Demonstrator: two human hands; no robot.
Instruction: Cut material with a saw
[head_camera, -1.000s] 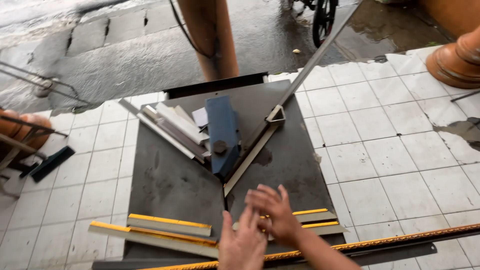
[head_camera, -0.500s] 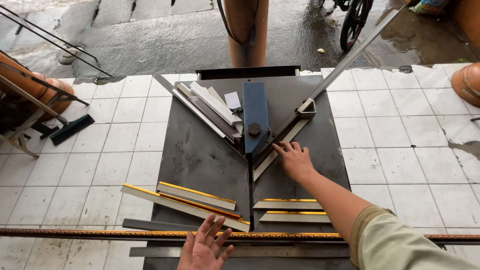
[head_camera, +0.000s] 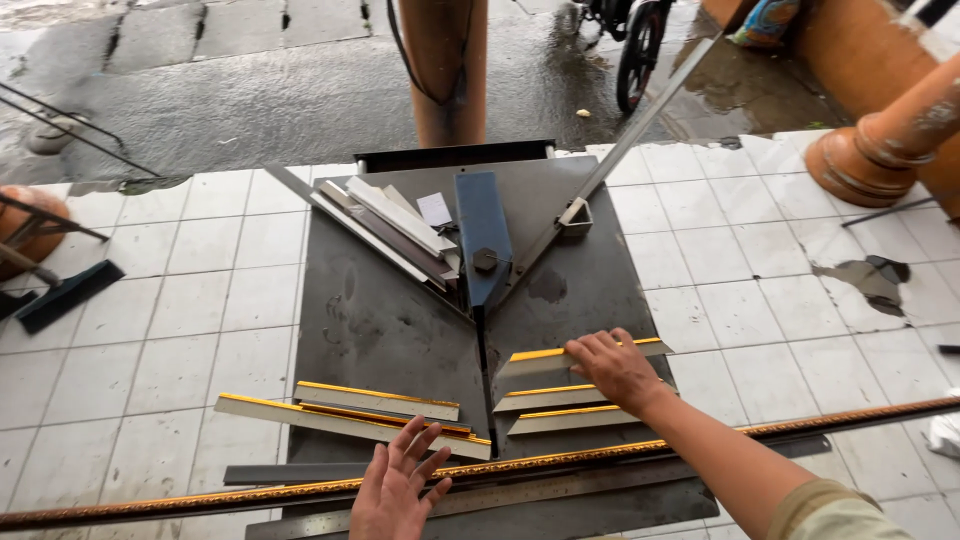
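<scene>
My right hand rests on the topmost of three short gold-edged frame moulding pieces lying right of the cutter's centre slot. My left hand hovers with fingers spread, holding nothing, over a long ornate gold moulding strip that runs across the front. Two longer gold-edged pieces lie on the left half of the dark metal cutter base. A blue blade arm sits at the V-shaped fence.
Offcuts and grey strips are stacked against the left fence. A long lever handle rises toward the back right. A steel ruler lies along the front. A brown pillar, an orange baluster and wet pavement lie beyond.
My right hand drew back from the V-fence and now lies on a third short gold-edged piece placed above the other two. My left hand stayed low near the long strip.
</scene>
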